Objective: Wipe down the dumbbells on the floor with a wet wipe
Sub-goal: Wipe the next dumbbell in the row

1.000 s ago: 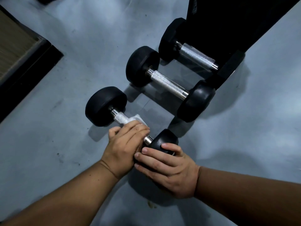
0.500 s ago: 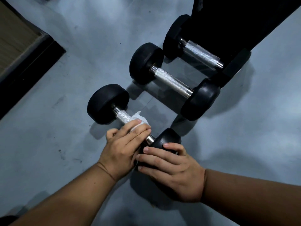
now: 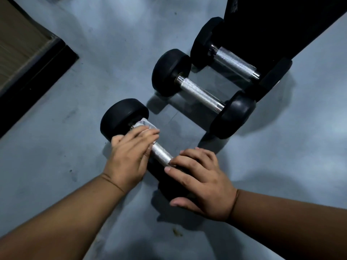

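Note:
Three black dumbbells with knurled steel handles lie on the grey floor. The nearest dumbbell [image 3: 161,153] lies diagonally in front of me. My left hand [image 3: 129,156] wraps a white wet wipe [image 3: 144,125] round its handle, close to the far black head [image 3: 124,117]. My right hand [image 3: 199,181] grips the near head, which is mostly hidden under it. A second dumbbell [image 3: 201,94] lies just beyond, and a third dumbbell [image 3: 234,61] lies behind that, partly under a black object.
A large black piece of equipment [image 3: 277,25] fills the upper right, over the third dumbbell. At the upper left a black-edged platform [image 3: 35,59] with a brown top rises from the floor. A small brown speck [image 3: 176,232] lies near my arms.
My left hand has slid the wipe along the handle toward the far head, baring the steel near my right hand. The right hand stays on the near head.

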Demonstrator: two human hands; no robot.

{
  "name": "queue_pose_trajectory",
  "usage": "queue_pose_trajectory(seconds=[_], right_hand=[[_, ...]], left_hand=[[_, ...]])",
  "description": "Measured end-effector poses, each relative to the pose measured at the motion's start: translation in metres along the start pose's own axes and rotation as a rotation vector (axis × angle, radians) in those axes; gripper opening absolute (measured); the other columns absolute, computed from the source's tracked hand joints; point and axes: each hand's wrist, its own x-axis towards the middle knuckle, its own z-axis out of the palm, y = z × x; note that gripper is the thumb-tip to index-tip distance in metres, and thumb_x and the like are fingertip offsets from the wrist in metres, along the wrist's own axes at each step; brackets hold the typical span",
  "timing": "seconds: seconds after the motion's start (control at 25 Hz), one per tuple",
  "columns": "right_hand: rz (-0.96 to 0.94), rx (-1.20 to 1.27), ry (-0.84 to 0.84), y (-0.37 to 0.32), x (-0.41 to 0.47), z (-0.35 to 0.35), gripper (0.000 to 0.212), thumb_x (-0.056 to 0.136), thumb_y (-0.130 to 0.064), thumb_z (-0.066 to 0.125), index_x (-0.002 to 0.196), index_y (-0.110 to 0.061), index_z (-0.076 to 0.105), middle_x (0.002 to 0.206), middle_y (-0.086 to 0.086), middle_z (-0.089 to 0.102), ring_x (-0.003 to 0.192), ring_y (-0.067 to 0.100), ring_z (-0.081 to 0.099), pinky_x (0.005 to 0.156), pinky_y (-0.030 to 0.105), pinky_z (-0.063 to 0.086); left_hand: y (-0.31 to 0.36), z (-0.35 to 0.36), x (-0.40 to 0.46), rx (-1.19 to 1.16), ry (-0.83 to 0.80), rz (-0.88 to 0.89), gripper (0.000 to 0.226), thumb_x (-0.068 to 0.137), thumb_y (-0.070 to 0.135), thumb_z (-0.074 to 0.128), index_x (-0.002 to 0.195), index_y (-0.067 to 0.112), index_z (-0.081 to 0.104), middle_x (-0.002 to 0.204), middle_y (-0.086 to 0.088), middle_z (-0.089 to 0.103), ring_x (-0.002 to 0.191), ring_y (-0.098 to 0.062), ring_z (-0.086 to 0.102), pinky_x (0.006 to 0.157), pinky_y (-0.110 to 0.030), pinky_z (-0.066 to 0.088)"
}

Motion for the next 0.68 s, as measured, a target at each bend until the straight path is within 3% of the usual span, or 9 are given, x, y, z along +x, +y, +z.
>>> queue_pose_trajectory(seconds=[0.04, 0.12, 0.2, 0.36, 0.52, 0.68], right_hand=[[-0.010, -0.011, 0.006, -0.002, 0.000, 0.001, 0.058, 0.098, -0.059, 0.063, 0.137, -0.016, 0.069, 0.134, 0.008, 0.067, 0.127, 0.034, 0.061, 0.104, 0.057, 0.043], [-0.038, -0.041, 0.017, -0.005, -0.001, 0.003, 0.057, 0.096, -0.059, 0.066, 0.136, -0.017, 0.071, 0.136, 0.006, 0.067, 0.129, 0.033, 0.061, 0.107, 0.056, 0.042], [-0.057, -0.060, 0.015, -0.009, -0.002, 0.005, 0.056, 0.096, -0.059, 0.067, 0.135, -0.019, 0.071, 0.137, 0.005, 0.068, 0.129, 0.032, 0.061, 0.108, 0.056, 0.042], [-0.063, -0.055, 0.030, -0.007, -0.001, 0.006, 0.055, 0.096, -0.059, 0.067, 0.134, -0.018, 0.072, 0.134, 0.005, 0.069, 0.126, 0.032, 0.062, 0.107, 0.056, 0.043], [-0.059, -0.043, 0.034, -0.005, -0.001, 0.005, 0.057, 0.096, -0.059, 0.067, 0.135, -0.018, 0.071, 0.137, 0.006, 0.068, 0.129, 0.031, 0.060, 0.108, 0.055, 0.043], [-0.065, -0.054, 0.030, -0.005, -0.002, 0.005, 0.056, 0.097, -0.059, 0.065, 0.135, -0.018, 0.072, 0.134, 0.006, 0.069, 0.126, 0.033, 0.062, 0.107, 0.055, 0.043]], left_hand=[[0.010, 0.004, -0.006, -0.018, 0.010, -0.034, 0.038, 0.102, 0.021, 0.043, 0.129, 0.018, 0.070, 0.137, 0.010, 0.066, 0.131, -0.014, 0.059, 0.083, -0.042, 0.039], [0.033, 0.011, -0.021, -0.081, -0.028, 0.116, 0.040, 0.102, 0.025, 0.041, 0.128, 0.017, 0.071, 0.137, 0.010, 0.066, 0.131, -0.011, 0.059, 0.082, -0.047, 0.041], [0.022, 0.007, -0.020, -0.077, -0.096, 0.250, 0.039, 0.102, 0.025, 0.042, 0.125, 0.018, 0.072, 0.133, 0.012, 0.068, 0.127, -0.009, 0.061, 0.083, -0.043, 0.036], [0.002, -0.002, 0.000, -0.013, -0.014, -0.013, 0.037, 0.103, 0.023, 0.044, 0.127, 0.020, 0.071, 0.132, 0.012, 0.069, 0.126, -0.011, 0.061, 0.086, -0.036, 0.032], [0.036, 0.005, -0.018, -0.100, -0.075, 0.162, 0.040, 0.107, 0.027, 0.037, 0.134, 0.018, 0.065, 0.133, 0.011, 0.067, 0.125, -0.006, 0.061, 0.088, -0.038, 0.033], [0.010, -0.004, 0.005, -0.039, -0.091, 0.046, 0.037, 0.106, 0.032, 0.042, 0.132, 0.024, 0.068, 0.128, 0.015, 0.070, 0.112, -0.007, 0.065, 0.084, -0.033, 0.027]])
